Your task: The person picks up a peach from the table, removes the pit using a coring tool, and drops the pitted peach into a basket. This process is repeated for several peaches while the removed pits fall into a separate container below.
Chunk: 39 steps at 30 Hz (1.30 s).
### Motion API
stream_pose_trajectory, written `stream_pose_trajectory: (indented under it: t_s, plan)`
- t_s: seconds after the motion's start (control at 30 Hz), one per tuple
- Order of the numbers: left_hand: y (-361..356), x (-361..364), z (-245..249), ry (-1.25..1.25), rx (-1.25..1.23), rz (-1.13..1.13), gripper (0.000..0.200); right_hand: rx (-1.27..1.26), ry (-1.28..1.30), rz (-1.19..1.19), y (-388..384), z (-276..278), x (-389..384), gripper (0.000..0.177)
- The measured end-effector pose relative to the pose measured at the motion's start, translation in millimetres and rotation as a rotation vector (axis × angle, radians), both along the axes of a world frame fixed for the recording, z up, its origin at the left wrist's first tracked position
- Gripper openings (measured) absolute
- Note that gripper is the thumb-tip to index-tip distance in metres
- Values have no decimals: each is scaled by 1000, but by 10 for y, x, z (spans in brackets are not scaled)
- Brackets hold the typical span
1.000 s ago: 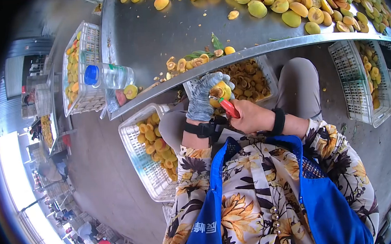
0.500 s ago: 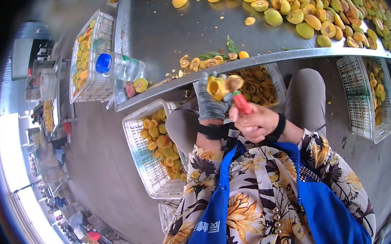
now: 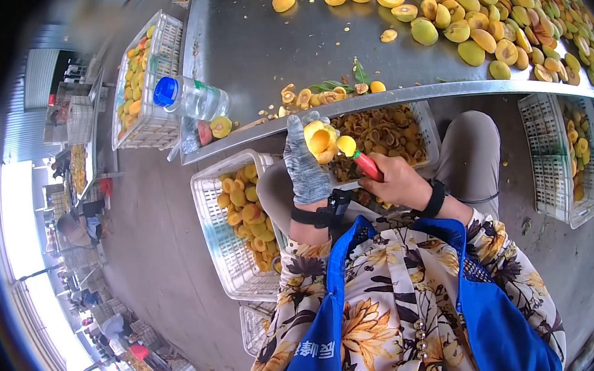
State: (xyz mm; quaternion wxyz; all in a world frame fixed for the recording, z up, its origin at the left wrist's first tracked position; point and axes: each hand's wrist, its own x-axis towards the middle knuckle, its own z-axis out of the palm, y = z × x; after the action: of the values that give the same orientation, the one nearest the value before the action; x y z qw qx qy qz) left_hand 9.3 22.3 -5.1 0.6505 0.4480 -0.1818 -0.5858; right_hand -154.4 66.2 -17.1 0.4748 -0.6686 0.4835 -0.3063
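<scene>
L hand: left hand (image 3: pixel 307 165) in a grey knit glove, fingers curled round the split fruit (image 3: pixel 319 140) & gripping it, cut face up.
Fruit: yellow, opened into two halves side by side (couldn't tell if fully parted). It was held in the air just near of the table edge, above the middle crate (image 3: pixel 433 133).
R hand: right hand (image 3: pixel 398 181), bare, fingers closed tight on the red-handled tool (image 3: pixel 368 166).
Tool: pointed up & left toward the fruit. A small yellow piece (image 3: pixel 346 144) sat at its tip, touching the fruit's right side.
Wrists: black band on each.
Mid crate: white, under the table edge, full of brownish-orange bits, right below both hands.
L crate: left crate (image 3: pixel 212 237), white, beside the person's left knee, held orange halves.
R crate: right crate (image 3: pixel 554 172), white, well apart on the right, w/ a few yellow fruits.
Table: steel table (image 3: pixel 265 41), far of the hands. A fruit pile (image 3: pixel 506 8), whole & halved, covered its right part.
Edge: scraps and leaves (image 3: pixel 331 92) lay along the near edge.
Bottle: water bottle (image 3: pixel 192 99), blue cap, on its side at the table's near-left corner.
Clothes: floral sleeves, blue apron (image 3: pixel 488 310).
</scene>
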Motion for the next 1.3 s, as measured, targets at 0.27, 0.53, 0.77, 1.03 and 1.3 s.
stream_pose_trajectory:
  t_s: [0.27, 0.53, 0.77, 1.03, 1.3]
  plan:
    - [2, -56, 6, -114, -157, 114, 31, 679, -491, 22, -92, -169, -103, 16]
    - [56, -35, -109, -205, -162, 36, 26, 41, -114, -185, 12, -157, 45, 28]
    - [97, -169, -249, -227, -120, -144, 30, -325, -32, -98, -150, -93, 149, 32]
    - [58, -201, -26, 18, 205, -116, 48, 683, -1096, 128, -279, 164, -128, 7]
    - [63, -48, -109, -43, 19, -47, 45, -142, 51, -163, -158, 19, -190, 29]
